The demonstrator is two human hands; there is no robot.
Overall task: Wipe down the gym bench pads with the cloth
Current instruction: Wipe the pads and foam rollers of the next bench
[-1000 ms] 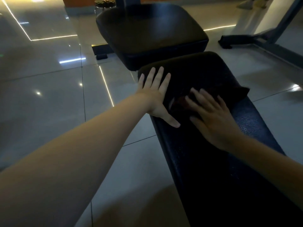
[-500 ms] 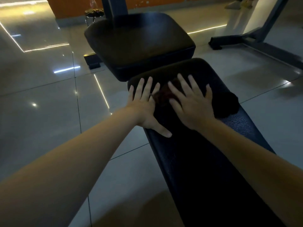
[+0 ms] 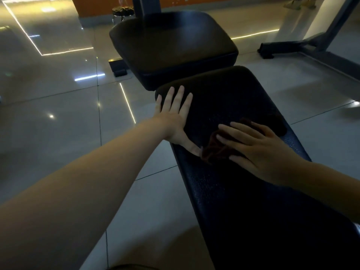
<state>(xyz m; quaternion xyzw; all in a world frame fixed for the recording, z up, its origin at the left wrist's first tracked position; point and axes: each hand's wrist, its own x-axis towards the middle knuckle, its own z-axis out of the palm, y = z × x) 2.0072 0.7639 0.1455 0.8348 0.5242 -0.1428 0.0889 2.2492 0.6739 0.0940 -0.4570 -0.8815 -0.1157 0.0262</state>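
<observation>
Right hand (image 3: 261,152), pressed flat on the cloth (image 3: 216,151), has dragged it toward 5 o'clock down the long pad (image 3: 224,191), advancing the wipe; left hand (image 3: 175,115) stays flat, empty, at its 10 o'clock edge.

The right hand (image 3: 261,152) covers much of the crumpled dark reddish-brown cloth (image 3: 213,152), and its far right end melts into the gloom. The long black textured bench pad (image 3: 243,211) runs off the near edge, and the grey metal machine frame (image 3: 323,43) is cut off at the right.
</observation>
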